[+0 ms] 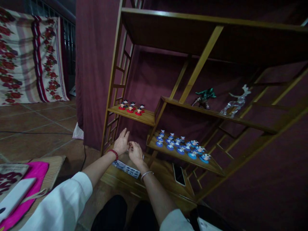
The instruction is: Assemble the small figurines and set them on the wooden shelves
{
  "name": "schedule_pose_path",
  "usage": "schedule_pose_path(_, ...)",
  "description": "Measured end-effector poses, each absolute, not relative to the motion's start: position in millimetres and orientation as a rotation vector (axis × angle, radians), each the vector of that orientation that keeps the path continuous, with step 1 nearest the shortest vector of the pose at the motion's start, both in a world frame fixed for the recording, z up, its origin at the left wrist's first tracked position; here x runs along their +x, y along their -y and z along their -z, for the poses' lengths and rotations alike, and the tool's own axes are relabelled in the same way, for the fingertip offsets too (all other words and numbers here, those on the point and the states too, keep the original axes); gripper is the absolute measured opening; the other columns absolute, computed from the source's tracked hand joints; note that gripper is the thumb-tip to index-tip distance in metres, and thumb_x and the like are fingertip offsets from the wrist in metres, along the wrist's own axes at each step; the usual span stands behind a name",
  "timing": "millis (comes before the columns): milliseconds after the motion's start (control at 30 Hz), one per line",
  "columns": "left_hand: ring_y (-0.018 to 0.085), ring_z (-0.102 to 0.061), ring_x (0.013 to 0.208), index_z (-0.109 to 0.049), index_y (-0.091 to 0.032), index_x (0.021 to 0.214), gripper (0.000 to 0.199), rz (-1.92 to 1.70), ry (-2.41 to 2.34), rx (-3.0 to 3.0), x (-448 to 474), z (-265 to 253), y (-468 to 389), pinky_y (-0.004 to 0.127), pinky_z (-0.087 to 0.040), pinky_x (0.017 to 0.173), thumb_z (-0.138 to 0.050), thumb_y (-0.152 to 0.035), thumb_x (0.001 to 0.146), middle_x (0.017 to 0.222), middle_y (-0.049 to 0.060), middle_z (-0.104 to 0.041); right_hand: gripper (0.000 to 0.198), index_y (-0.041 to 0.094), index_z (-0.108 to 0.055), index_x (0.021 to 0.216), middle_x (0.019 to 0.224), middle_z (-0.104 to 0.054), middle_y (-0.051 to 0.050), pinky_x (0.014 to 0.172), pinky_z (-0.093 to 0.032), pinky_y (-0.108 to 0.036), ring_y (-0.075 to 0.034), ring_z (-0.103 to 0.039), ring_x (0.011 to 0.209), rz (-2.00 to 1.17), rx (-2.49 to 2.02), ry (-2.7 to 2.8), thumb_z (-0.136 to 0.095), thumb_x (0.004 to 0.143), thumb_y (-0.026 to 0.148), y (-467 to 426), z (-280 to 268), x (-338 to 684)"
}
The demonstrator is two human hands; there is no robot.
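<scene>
My left hand point(121, 142) and my right hand point(135, 152) meet low in front of a wooden shelf unit point(202, 59). Between their fingertips there is a small pale object, too small to identify. Both hands hover over a printed box point(126, 168) lying on the bottom shelf. Several small figurines on red bases point(132, 107) stand on the upper left shelf. Several figurines on blue bases point(181, 147) stand in rows on the lower shelf to the right of my hands.
A phone point(179, 174) lies on the bottom shelf. A green-and-dark figure point(204, 97) and a clear deer figure point(237, 101) stand on the middle right shelf. A pink mat with papers point(22, 189) lies at left. A floral cloth point(31, 54) hangs behind.
</scene>
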State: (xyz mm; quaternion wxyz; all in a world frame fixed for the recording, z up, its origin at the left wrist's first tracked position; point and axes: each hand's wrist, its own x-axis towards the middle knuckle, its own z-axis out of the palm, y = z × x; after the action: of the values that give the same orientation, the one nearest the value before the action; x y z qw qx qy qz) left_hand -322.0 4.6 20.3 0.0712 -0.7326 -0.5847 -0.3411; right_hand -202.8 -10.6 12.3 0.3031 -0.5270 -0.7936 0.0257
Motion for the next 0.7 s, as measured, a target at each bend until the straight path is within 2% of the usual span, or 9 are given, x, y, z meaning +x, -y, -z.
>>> schedule_pose_path(67, 0.023, -0.045, 0.118, -0.052, -0.008, 0.115, 0.045, 0.817, 1.922, -2.372, -318.2, 2.1, 0.1, 0.030, -0.040, 0.095, -0.044, -0.011, 0.071, 0.138, 0.018, -0.035, 0.029, 0.021, -0.062, 0.096, 0.101, -0.065, -0.004, 0.086, -0.042, -0.024, -0.016, -0.057, 0.095, -0.184, -1.519, 2.174, -0.044, 0.076, 0.011, 8.4, 8.1, -195.9)
schedule_pose_path(167, 0.023, -0.055, 0.107, -0.059, -0.011, 0.104, 0.037, 0.608, 1.988, -2.474, -310.6, 31.9, 5.1, 0.030, -0.042, 0.090, -0.042, -0.010, 0.072, 0.130, 0.018, -0.045, 0.030, 0.021, -0.064, 0.097, 0.102, -0.066, -0.005, 0.084, -0.043, -0.023, -0.016, -0.060, 0.097, -0.302, -1.640, 2.185, -0.045, 0.076, 0.011, 4.7, 29.2, -184.8)
schedule_pose_path(367, 0.021, -0.051, 0.112, -0.063, -0.013, 0.096, 0.033, 0.493, 1.878, -2.609, -294.8, 63.2, 2.1, 0.030, -0.033, 0.099, -0.038, -0.011, 0.076, 0.110, 0.014, -0.061, 0.032, 0.021, -0.065, 0.097, 0.102, -0.067, -0.005, 0.084, -0.044, -0.023, -0.016, -0.061, 0.096, -0.361, -1.747, 2.127, -0.043, 0.076, 0.010, 1.6, 55.3, -173.8)
schedule_pose_path(500, 0.020, -0.054, 0.107, -0.063, -0.012, 0.097, 0.034, 0.405, 1.820, -2.700, -291.9, 84.9, -4.8, 0.032, -0.026, 0.103, -0.035, -0.011, 0.078, 0.101, 0.015, -0.065, 0.032, 0.020, -0.065, 0.097, 0.101, -0.067, -0.005, 0.084, -0.043, -0.022, -0.016, -0.061, 0.096, -0.377, -1.825, 2.128, -0.041, 0.079, 0.012, -2.4, 71.5, -171.2)
schedule_pose_path(600, 0.022, -0.054, 0.105, -0.063, -0.012, 0.096, 0.032, 0.340, 1.831, -2.739, -292.6, 107.0, -7.5, 0.036, -0.026, 0.102, -0.039, -0.013, 0.076, 0.102, 0.017, -0.064, 0.029, 0.019, -0.065, 0.096, 0.098, -0.068, -0.008, 0.084, -0.042, -0.023, -0.018, -0.061, 0.095, -0.429, -1.885, 2.120, -0.041, 0.082, 0.016, -6.7, 86.0, -169.8)
schedule_pose_path(700, 0.025, -0.047, 0.113, -0.062, -0.012, 0.098, 0.031, 0.330, 1.858, -2.731, -293.0, 125.5, -8.6, 0.039, -0.026, 0.100, -0.041, -0.013, 0.075, 0.110, 0.017, -0.060, 0.028, 0.020, -0.065, 0.098, 0.100, -0.067, -0.008, 0.084, -0.041, -0.023, -0.017, -0.060, 0.097, -0.487, -1.918, 2.124, -0.042, 0.082, 0.018, -10.7, 101.7, -170.5)
